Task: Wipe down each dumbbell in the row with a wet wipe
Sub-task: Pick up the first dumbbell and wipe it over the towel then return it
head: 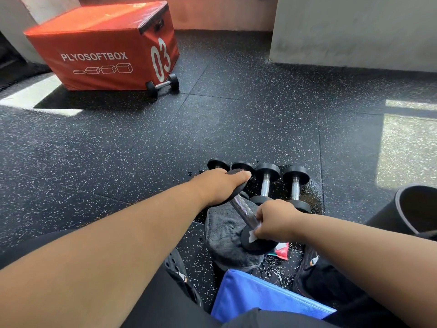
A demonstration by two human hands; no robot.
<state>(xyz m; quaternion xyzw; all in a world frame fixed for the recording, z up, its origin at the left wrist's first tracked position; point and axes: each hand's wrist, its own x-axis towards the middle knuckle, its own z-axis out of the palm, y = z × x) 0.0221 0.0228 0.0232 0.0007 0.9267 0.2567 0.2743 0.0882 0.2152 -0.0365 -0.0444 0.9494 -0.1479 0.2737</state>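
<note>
A row of small black dumbbells with chrome handles lies on the speckled rubber floor; two (266,184) (295,188) show in full to the right. One dumbbell (243,209) is lifted out and tilted, its near head resting on a grey towel (224,235). My left hand (220,185) grips its far head. My right hand (276,221) pinches a white wet wipe (253,235) against the near end of its handle. Behind my left hand, the far heads of two more dumbbells (218,164) (242,165) show.
A red plyo soft box (101,46) stands at the far left with another dumbbell (163,85) against it. A wipe packet (281,252) lies by the towel. A blue mat (260,297) and black bags sit near my legs. A rolled black mat (416,209) is at the right.
</note>
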